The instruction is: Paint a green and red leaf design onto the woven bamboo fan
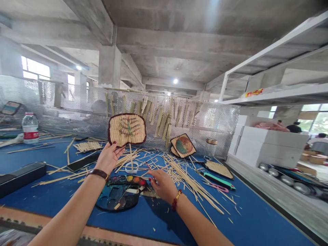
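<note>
Left hand [109, 158] holds fan [126, 130]; right hand [162, 186] pinches paintbrush [150, 167].

Woven fan [127, 130], upper centre: rough, matt plant-fibre weave, dark brown binding along the edge. Bamboo strips [189, 181], right of centre: pale, dry, matt split wood. Paint palette [119, 200], bottom centre: dark plastic, glossy paint-smeared wells. Perforated metal sheet [217, 119], back right: dull silver. Water bottle [30, 128], far left: clear glossy plastic. Blue table covering [256, 212]: smooth, matt. Ceiling beams [179, 44]: rough bare concrete.
</note>
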Action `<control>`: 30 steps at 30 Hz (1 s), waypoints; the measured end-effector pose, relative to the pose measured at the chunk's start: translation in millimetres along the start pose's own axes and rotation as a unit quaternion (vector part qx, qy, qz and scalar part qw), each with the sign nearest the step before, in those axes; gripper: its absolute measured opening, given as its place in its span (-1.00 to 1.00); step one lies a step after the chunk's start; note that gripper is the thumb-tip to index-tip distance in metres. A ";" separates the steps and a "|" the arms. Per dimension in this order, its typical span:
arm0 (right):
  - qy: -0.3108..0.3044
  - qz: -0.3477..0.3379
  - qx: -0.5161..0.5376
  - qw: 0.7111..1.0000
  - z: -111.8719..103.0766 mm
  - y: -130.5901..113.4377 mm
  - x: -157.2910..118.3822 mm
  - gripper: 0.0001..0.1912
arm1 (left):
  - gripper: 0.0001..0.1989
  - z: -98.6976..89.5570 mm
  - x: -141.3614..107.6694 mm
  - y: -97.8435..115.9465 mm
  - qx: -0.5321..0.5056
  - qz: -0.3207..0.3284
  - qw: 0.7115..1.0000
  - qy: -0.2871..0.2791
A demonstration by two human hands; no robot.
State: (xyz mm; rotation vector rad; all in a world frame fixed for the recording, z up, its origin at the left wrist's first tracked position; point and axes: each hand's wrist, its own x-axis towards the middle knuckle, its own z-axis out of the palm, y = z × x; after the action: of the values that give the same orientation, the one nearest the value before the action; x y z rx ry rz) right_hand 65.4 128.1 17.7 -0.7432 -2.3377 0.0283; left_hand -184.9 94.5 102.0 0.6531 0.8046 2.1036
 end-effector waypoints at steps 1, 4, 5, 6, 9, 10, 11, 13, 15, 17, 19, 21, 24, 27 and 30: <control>-0.005 -0.006 0.000 1.000 -0.1 0.5 -1.3 -0.69 | -0.79 0.9 -0.3 -1.6 -0.002 0.000 1.000 0.000; -0.009 -0.015 -0.001 1.000 0.3 -1.6 -4.7 -0.68 | -0.79 2.9 -0.2 -7.3 -0.005 -0.002 1.000 0.000; -0.008 -0.016 -0.003 1.000 0.8 -3.1 -5.6 -0.68 | -0.79 3.5 -0.3 -9.1 -0.006 -0.002 1.000 -0.001; -0.007 -0.015 -0.004 1.000 1.5 -4.4 -6.3 -0.67 | -0.80 4.2 -0.7 -10.5 -0.006 -0.003 1.000 -0.002; 0.004 -0.006 -0.005 1.000 1.9 -4.2 -6.0 -0.66 | -0.81 7.9 -5.4 -11.8 -0.006 -0.003 1.000 -0.003; 0.016 0.000 -0.003 1.000 0.4 -1.8 -4.8 -0.65 | -0.81 10.2 -8.6 -11.3 -0.006 -0.002 1.000 -0.004; 0.034 0.009 0.001 0.999 -2.6 2.2 -3.1 -0.64 | -0.81 13.0 -12.7 -10.7 -0.006 -0.001 1.000 -0.006; 0.090 0.036 0.018 0.995 -13.6 14.5 1.2 -0.64 | -0.82 20.8 -23.2 -10.2 -0.005 -0.002 1.000 -0.017; 0.165 0.075 0.048 0.982 -30.5 30.9 4.2 -0.65 | -0.82 30.7 -36.6 -13.4 -0.005 -0.005 1.000 -0.030; 0.253 0.114 0.084 0.957 -50.9 47.8 3.9 -0.67 | -0.82 41.8 -52.1 -22.4 -0.004 -0.011 0.999 -0.046; 0.338 0.141 0.120 0.923 -71.7 61.6 0.3 -0.68 | -0.82 52.2 -68.9 -37.5 -0.006 -0.021 0.998 -0.061; 0.405 0.154 0.157 0.887 -91.7 69.2 -3.8 -0.68 | -0.81 60.4 -85.4 -56.4 -0.015 -0.039 0.996 -0.073; 0.464 0.144 0.211 0.848 -121.5 65.5 -3.3 -0.64 | -0.79 66.5 -105.2 -84.5 -0.038 -0.074 0.993 -0.082; 0.487 0.093 0.233 0.836 -151.1 44.7 8.4 -0.65 | -0.77 65.4 -114.6 -104.2 -0.059 -0.103 0.990 -0.080; 0.473 0.032 0.220 0.852 -170.1 18.8 23.7 -0.64 | -0.76 60.6 -115.7 -113.1 -0.068 -0.119 0.988 -0.069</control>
State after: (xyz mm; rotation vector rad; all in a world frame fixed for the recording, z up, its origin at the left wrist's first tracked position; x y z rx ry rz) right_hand 164.4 126.7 159.3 -0.4393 -1.2842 0.1788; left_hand -24.5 77.6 40.1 0.5910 0.6234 1.8558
